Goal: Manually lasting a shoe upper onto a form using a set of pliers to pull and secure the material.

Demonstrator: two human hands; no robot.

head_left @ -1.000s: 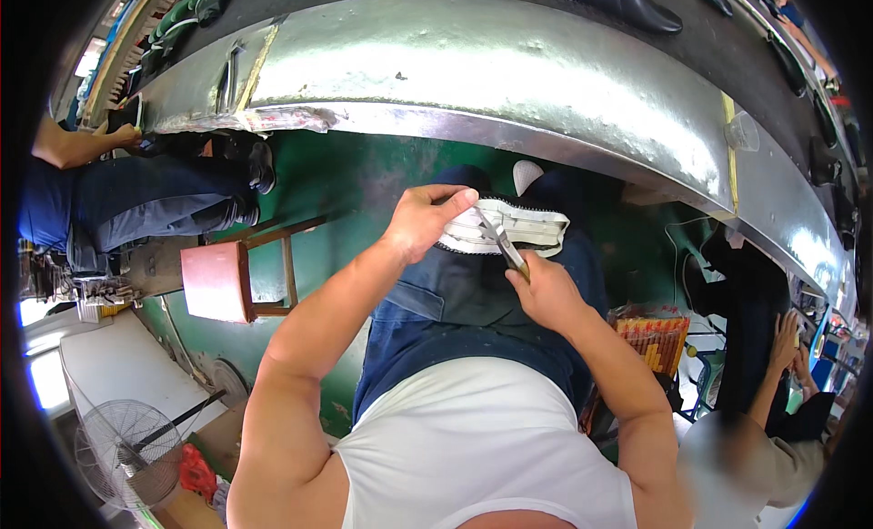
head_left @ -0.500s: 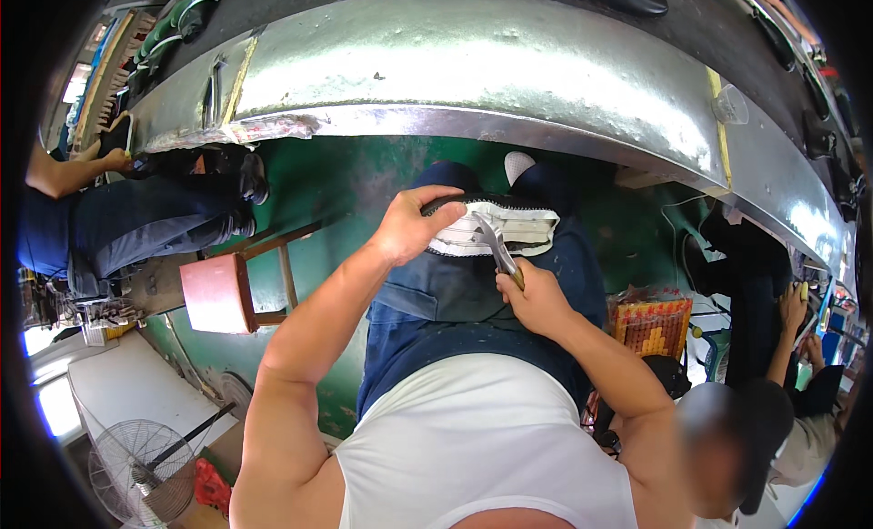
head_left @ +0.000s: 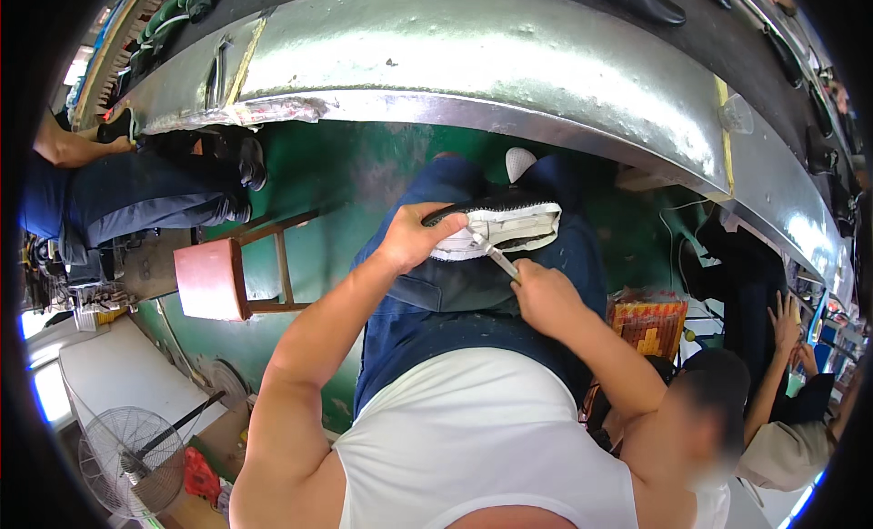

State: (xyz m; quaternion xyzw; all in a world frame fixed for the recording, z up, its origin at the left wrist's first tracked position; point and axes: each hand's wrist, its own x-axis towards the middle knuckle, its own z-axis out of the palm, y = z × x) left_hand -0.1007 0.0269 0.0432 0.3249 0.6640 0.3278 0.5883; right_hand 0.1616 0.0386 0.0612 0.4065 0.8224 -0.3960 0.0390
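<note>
A black shoe upper (head_left: 496, 204) rests over my lap, its white underside turned up toward me and edged with stitching. My left hand (head_left: 414, 240) grips its left end, with the thumb pressed on the white rim and the fingers behind the black side. My right hand (head_left: 548, 297) is closed around the handles of metal pincers (head_left: 496, 255). The pincers' head touches or lies very close to the white underside, just beside my left thumb. Whether the jaws bite on anything is too small to tell.
A long metal-faced bench (head_left: 473, 60) curves across in front, with black shoes (head_left: 641, 1) on top. A wooden stool (head_left: 214, 279) stands at left, with a wire fan (head_left: 132, 461) lower down. Co-workers sit on both sides; the right one's head (head_left: 709, 411) is near my right elbow.
The pincers have turned edge-on and their head has moved down and left, nearer my left thumb. The shoe upper has tilted, showing more black side. At right, a co-worker's hand has spread open.
</note>
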